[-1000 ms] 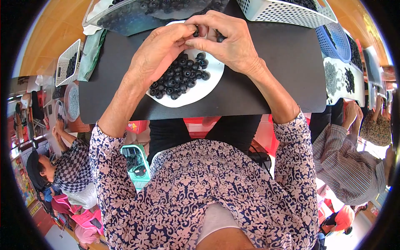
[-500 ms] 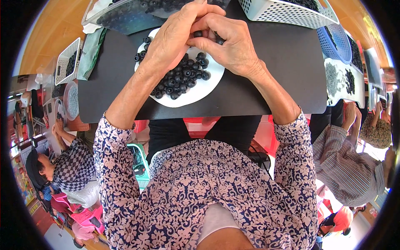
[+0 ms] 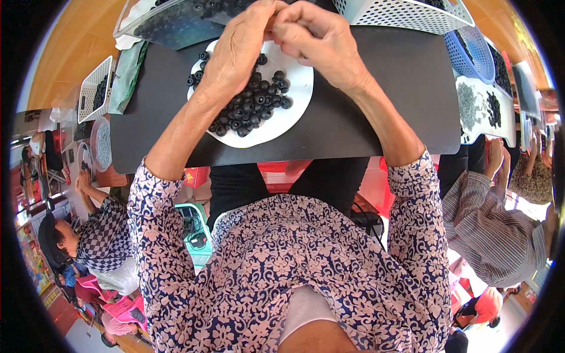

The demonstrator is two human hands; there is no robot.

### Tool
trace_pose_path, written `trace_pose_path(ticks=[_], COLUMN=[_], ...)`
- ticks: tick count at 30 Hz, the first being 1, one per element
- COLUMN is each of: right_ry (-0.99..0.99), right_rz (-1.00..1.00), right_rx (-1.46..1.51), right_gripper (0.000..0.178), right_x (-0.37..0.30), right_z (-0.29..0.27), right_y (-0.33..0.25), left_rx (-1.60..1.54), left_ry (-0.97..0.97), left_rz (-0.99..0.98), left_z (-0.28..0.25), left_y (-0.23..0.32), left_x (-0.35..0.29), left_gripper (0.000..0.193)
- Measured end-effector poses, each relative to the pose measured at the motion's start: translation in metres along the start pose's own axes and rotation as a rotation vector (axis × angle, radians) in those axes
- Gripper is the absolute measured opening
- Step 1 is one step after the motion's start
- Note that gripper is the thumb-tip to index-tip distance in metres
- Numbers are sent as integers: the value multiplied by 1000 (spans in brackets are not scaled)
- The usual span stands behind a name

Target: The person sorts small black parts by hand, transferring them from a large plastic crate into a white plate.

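My left hand [image 3: 244, 44] and my right hand [image 3: 323, 44] meet at the fingertips above the far edge of a white plate [image 3: 294, 115]. Both have bent, closed fingers; whatever is between them is hidden. On the plate lies a pile of small round black pieces [image 3: 253, 106] with ringed tops, looking like beads or caps. A few more of them sit at the plate's left rim, and one shows beside my left wrist. Just beyond my left hand stands a clear plastic bin [image 3: 170, 38] holding many similar dark pieces.
A white perforated basket [image 3: 394, 25] stands at the far right of the dark table [image 3: 388, 76]. Farther right are a blue basket [image 3: 481, 62] and a white tray [image 3: 468, 132] with small parts. A green-edged bag [image 3: 129, 79] lies left. Co-workers sit on both sides.
The dark pieces that showed in my right hand no longer show there. My hands have shifted slightly away from me, and a black piece now shows beside my left wrist.
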State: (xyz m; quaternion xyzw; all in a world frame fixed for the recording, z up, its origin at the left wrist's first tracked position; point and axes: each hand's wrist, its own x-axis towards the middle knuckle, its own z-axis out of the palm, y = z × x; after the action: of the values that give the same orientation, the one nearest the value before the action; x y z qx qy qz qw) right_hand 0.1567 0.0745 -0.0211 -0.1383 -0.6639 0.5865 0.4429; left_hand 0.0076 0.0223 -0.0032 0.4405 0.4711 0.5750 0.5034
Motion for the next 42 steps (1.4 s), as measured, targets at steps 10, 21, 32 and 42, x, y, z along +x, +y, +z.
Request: trace_pose_path(ticks=[10, 21, 32, 42], right_ry=[-10, 55, -16, -28], right_rz=[354, 196, -152, -183], right_rx=[505, -14, -506, -413], right_gripper=[23, 25, 25, 27], right_x=[3, 2, -2, -2], right_z=[-17, -8, -1, -4], right_y=[-4, -5, -12, -14], left_rx=[1365, 634, -137, -217], left_ry=[-376, -165, -221, -233], left_rz=[514, 85, -111, -124], left_z=[-7, -15, -28, -27], left_y=[5, 17, 13, 13], left_x=[-32, -22, -17, -17], left_gripper=[19, 18, 23, 25])
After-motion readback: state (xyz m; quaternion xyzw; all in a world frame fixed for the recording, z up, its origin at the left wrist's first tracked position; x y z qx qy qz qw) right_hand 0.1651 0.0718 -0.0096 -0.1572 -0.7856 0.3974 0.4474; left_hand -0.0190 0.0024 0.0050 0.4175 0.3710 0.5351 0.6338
